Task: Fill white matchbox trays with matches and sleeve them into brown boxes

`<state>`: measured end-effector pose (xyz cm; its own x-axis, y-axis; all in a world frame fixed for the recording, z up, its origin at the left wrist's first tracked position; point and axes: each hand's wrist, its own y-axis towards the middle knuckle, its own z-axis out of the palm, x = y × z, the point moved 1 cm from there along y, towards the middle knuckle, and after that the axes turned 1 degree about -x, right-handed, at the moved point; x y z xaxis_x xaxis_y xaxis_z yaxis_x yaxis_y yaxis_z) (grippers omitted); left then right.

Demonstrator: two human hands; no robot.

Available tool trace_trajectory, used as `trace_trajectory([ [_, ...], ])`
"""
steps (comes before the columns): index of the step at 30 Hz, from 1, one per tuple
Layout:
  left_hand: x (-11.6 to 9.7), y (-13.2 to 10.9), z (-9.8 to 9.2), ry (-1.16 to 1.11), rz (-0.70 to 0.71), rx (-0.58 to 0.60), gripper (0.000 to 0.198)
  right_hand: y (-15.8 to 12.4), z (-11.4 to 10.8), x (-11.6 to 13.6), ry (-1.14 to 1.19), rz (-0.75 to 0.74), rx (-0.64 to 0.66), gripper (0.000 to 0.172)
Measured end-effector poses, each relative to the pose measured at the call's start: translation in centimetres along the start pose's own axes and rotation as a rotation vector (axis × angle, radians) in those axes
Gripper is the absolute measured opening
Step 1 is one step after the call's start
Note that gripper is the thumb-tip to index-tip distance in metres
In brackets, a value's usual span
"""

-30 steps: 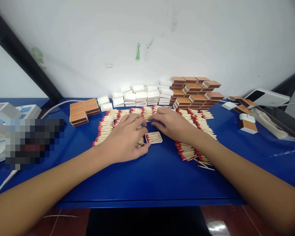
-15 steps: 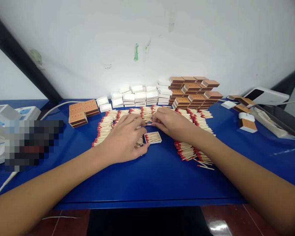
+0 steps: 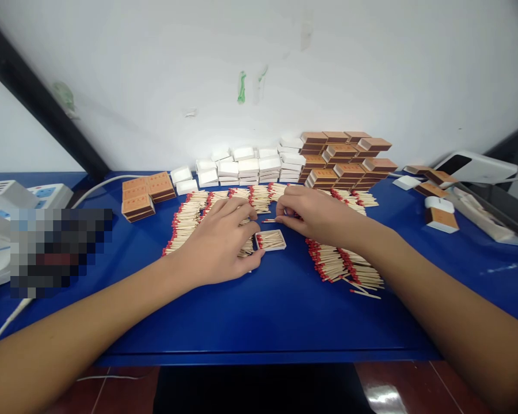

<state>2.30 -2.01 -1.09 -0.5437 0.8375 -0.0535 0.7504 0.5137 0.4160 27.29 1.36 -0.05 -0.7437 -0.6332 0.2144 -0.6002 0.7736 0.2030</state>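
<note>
A small white matchbox tray (image 3: 271, 248) lies on the blue desk with red-tipped matches inside it. My left hand (image 3: 227, 241) rests at its left end, thumb and forefinger against the two corners there. Just behind the tray, the thumb and fingers of my right hand (image 3: 317, 214) pinch a single match (image 3: 268, 221), its red head pointing left. Loose matches spread in thick rows around both hands, with one pile (image 3: 185, 215) at the left and another (image 3: 328, 261) at the right, partly covered by my right forearm.
White trays (image 3: 248, 167) are stacked along the wall, beside a stack of brown matchbox sleeves (image 3: 341, 167). More matchboxes (image 3: 142, 195) sit at the left, near a power strip (image 3: 52, 198). At the right are a few sleeves (image 3: 441, 218) and a dark open container (image 3: 496, 210).
My right hand has shifted slightly right and a little down, and the pinched match now shows more clearly behind the tray. My left hand keeps its place at the tray.
</note>
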Motion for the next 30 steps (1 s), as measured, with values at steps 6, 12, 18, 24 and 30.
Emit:
trace_trajectory([
  [6, 0.0, 0.0, -0.1, 0.0, -0.004, 0.004, 0.027, 0.1, 0.3, 0.2, 0.067, -0.014, 0.036, 0.011],
  [12, 0.0, -0.1, 0.0, 0.02, 0.003, -0.002, 0.028, 0.3, 0.7, 0.1, 0.087, 0.004, 0.057, 0.013],
  [18, 0.0, 0.0, 0.1, 0.019, 0.003, -0.008, 0.027, -0.4, -1.1, 0.3, 0.088, 0.005, 0.065, 0.02],
  [24, 0.0, 0.0, 0.0, 0.018, 0.002, -0.003, 0.026, -1.2, -1.4, 1.9, 0.147, -0.016, 0.129, 0.016],
  [30, -0.1, 0.0, 0.0, 0.015, 0.001, -0.003, 0.028, -1.1, -1.2, 2.4, 0.17, -0.026, 0.114, 0.012],
])
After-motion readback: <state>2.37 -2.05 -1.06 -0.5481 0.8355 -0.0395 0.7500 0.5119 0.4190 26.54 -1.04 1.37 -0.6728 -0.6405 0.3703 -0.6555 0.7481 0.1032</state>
